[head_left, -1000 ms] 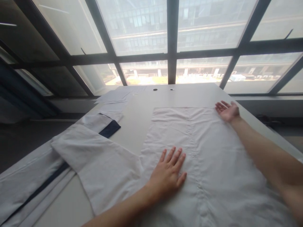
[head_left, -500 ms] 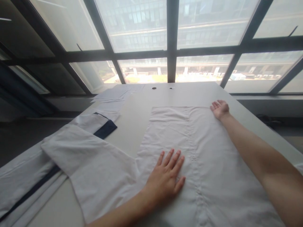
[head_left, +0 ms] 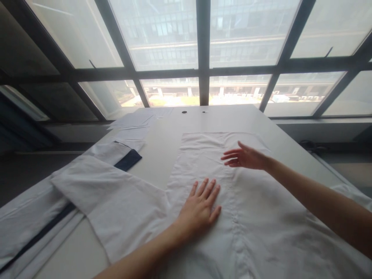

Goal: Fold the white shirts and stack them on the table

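A white shirt (head_left: 255, 209) lies spread flat on a long pale table (head_left: 162, 155), its button placket running down the middle and one sleeve (head_left: 116, 201) stretched out to the left. My left hand (head_left: 200, 207) rests flat on the shirt just left of the placket, fingers together and stretched out. My right hand (head_left: 244, 158) hovers open over the upper middle of the shirt, fingers extended and pointing left, holding nothing.
A second white garment with a dark navy band (head_left: 37, 217) lies along the table's left side. Flat white pieces (head_left: 136, 122) sit at the far left corner. Two small round holes (head_left: 194, 112) mark the table's far end, before large windows (head_left: 203, 50).
My right hand left the shirt's far right corner and swept left to above the shirt's upper middle. My left hand stayed pressed flat in place.
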Demonstrator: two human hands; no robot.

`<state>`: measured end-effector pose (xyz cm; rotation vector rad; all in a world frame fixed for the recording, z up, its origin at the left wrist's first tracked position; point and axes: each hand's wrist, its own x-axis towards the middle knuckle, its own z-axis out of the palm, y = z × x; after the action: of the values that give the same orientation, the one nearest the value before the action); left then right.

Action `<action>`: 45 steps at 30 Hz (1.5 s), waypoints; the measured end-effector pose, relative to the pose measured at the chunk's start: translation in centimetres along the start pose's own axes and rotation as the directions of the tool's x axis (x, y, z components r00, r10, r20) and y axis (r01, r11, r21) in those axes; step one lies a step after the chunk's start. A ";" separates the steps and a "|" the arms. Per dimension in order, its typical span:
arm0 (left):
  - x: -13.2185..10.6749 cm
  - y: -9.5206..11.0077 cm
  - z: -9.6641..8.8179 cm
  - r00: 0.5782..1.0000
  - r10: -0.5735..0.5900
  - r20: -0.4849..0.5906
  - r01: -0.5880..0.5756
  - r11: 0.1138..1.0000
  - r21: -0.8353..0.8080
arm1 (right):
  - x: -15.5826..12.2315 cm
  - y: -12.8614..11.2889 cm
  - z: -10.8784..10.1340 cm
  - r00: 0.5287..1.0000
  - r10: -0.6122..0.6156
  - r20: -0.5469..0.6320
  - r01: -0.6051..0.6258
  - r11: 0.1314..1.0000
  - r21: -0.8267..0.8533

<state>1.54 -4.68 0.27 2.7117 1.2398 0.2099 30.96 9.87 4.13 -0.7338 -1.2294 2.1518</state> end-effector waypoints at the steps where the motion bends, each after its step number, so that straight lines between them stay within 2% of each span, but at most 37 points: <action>1: 0.0 0.1 0.0 1.000 0.000 -0.003 0.000 1.000 0.004 | -0.3 0.9 1.4 0.997 0.046 0.056 -0.045 0.998 -0.032; 2: 0.0 0.1 0.0 1.000 -0.002 -0.004 0.002 1.000 0.007 | -0.6 1.9 2.6 0.993 0.083 0.082 -0.078 0.995 -0.061; 4: 0.0 0.1 -0.3 1.000 -0.007 0.014 0.008 1.000 -0.012 | -1.0 3.9 4.3 0.993 0.113 0.027 -0.111 0.990 -0.083; 7: 0.6 -0.2 -1.6 0.999 -0.018 0.041 0.025 0.984 -0.175 | -1.1 6.2 5.3 0.975 0.066 -0.214 -0.063 0.998 0.018; 9: 1.5 -0.8 -3.1 1.000 -0.016 -0.007 0.012 0.917 -0.399 | -1.2 7.1 5.5 0.942 0.037 -0.334 -0.003 0.995 0.102; 11: 3.0 -2.0 -4.7 1.000 -0.012 -0.008 0.004 0.735 -0.678 | -1.2 7.4 5.6 0.925 0.037 -0.377 0.021 0.989 0.148; 13: 5.0 -3.7 -5.8 0.988 0.066 0.141 0.098 0.439 -0.893 | -1.3 7.3 5.9 0.920 0.044 -0.390 0.026 0.985 0.171; 14: 6.2 -4.8 -6.2 0.961 0.143 0.236 0.185 0.300 -0.936 | -1.4 7.2 6.1 0.916 0.044 -0.399 0.030 0.984 0.177; 15: 7.5 -6.0 -6.3 0.919 0.232 0.319 0.277 0.198 -0.940 | -1.4 7.1 6.3 0.912 0.040 -0.409 0.037 0.983 0.179; 16: 8.9 -7.2 -6.3 0.865 0.314 0.391 0.366 0.139 -0.920 | -1.4 7.1 6.6 0.906 0.032 -0.423 0.047 0.983 0.176; 17: 10.5 -8.5 -6.1 0.806 0.380 0.453 0.447 0.111 -0.888 | -1.4 7.1 6.9 0.898 0.023 -0.439 0.057 0.984 0.168; 19: 13.7 -11.0 -5.6 0.702 0.464 0.541 0.557 0.115 -0.822 | -1.4 7.2 7.5 0.879 -0.005 -0.477 0.082 0.987 0.141; 20: 15.5 -12.1 -5.4 0.668 0.480 0.568 0.588 0.127 -0.799 | -1.4 7.3 7.7 0.868 -0.022 -0.496 0.095 0.988 0.122; 22: 19.1 -13.9 -5.2 0.639 0.471 0.608 0.627 0.140 -0.767 | -1.5 7.4 8.1 0.851 -0.049 -0.522 0.106 0.991 0.079; 24: 22.9 -15.2 -5.1 0.667 0.403 0.627 0.647 0.106 -0.755 | -1.5 7.4 8.3 0.850 -0.062 -0.522 0.102 0.994 0.047; 25: 24.9 -15.8 -5.1 0.712 0.334 0.618 0.639 0.059 -0.767 | -1.6 7.3 8.4 0.855 -0.063 -0.515 0.099 0.994 0.041; 27: 28.8 -16.6 -5.0 0.847 0.066 0.528 0.532 -0.096 -0.841 | -1.7 7.2 8.3 0.866 -0.060 -0.496 0.096 0.994 0.047; 28: 30.6 -16.9 -4.9 0.885 -0.105 0.454 0.435 -0.163 -0.886 | -1.8 7.2 8.3 0.871 -0.058 -0.487 0.097 0.994 0.055; 29: 32.3 -17.1 -4.8 0.888 -0.258 0.381 0.337 -0.201 -0.920 | -1.8 7.1 8.2 0.875 -0.055 -0.481 0.097 0.993 0.063; 30: 33.6 -17.2 -4.7 0.873 -0.373 0.314 0.246 -0.220 -0.944 | -1.9 7.1 8.2 0.877 -0.051 -0.477 0.096 0.993 0.070; 31: 34.6 -17.2 -4.8 0.864 -0.434 0.256 0.167 -0.232 -0.958 | -1.9 7.0 8.1 0.879 -0.045 -0.475 0.092 0.993 0.076; 32: 35.0 -17.0 -4.9 0.876 -0.438 0.203 0.102 -0.243 -0.965 | -1.9 6.9 8.1 0.880 -0.039 -0.474 0.088 0.993 0.080; 34: 34.3 -16.0 -5.4 0.937 -0.332 0.104 0.012 -0.268 -0.963 | -1.9 6.8 8.0 0.882 -0.026 -0.471 0.076 0.993 0.088; 35: 33.1 -15.2 -5.8 0.971 -0.232 0.065 -0.002 -0.278 -0.961 | -1.9 6.7 8.0 0.884 -0.020 -0.468 0.071 0.993 0.093; 36: 31.3 -14.3 -6.2 0.992 -0.107 0.069 0.038 -0.267 -0.963 | -1.9 6.7 8.0 0.886 -0.014 -0.463 0.067 0.993 0.098; 37: 29.1 -13.4 -6.5 0.991 0.024 0.130 0.132 -0.239 -0.962 | -1.9 6.6 8.0 0.889 -0.010 -0.457 0.065 0.993 0.103; 38: 26.6 -12.5 -6.6 0.962 0.167 0.215 0.247 -0.201 -0.948 | -1.9 6.6 8.0 0.893 -0.009 -0.450 0.063 0.992 0.105; 39: 24.1 -11.8 -6.6 0.899 0.314 0.305 0.364 -0.151 -0.919 | -2.0 6.6 8.0 0.897 -0.008 -0.443 0.060 0.993 0.104; 41: 19.4 -11.1 -6.2 0.722 0.531 0.443 0.539 -0.031 -0.842 | -2.0 6.5 8.0 0.905 -0.008 -0.425 0.053 0.994 0.094; 42: 17.6 -11.3 -5.8 0.643 0.582 0.499 0.599 0.025 -0.801 | -2.0 6.5 8.0 0.907 -0.009 -0.422 0.051 0.995 0.089; 43: 16.4 -11.9 -5.5 0.609 0.591 0.529 0.628 0.049 -0.777 | -2.0 6.5 8.0 0.907 -0.007 -0.421 0.048 0.995 0.086; 44: 15.7 -12.7 -5.3 0.611 0.569 0.550 0.642 0.050 -0.765 | -2.0 6.5 8.0 0.906 -0.003 -0.424 0.044 0.995 0.087; 45: 15.6 -13.9 -5.2 0.643 0.521 0.561 0.643 0.031 -0.765 | -2.0 6.5 8.0 0.903 0.002 -0.430 0.041 0.995 0.091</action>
<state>0.38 16.55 3.61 1.0158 0.4378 -0.1169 25.59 1.04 2.23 -1.0778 -0.8863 1.8793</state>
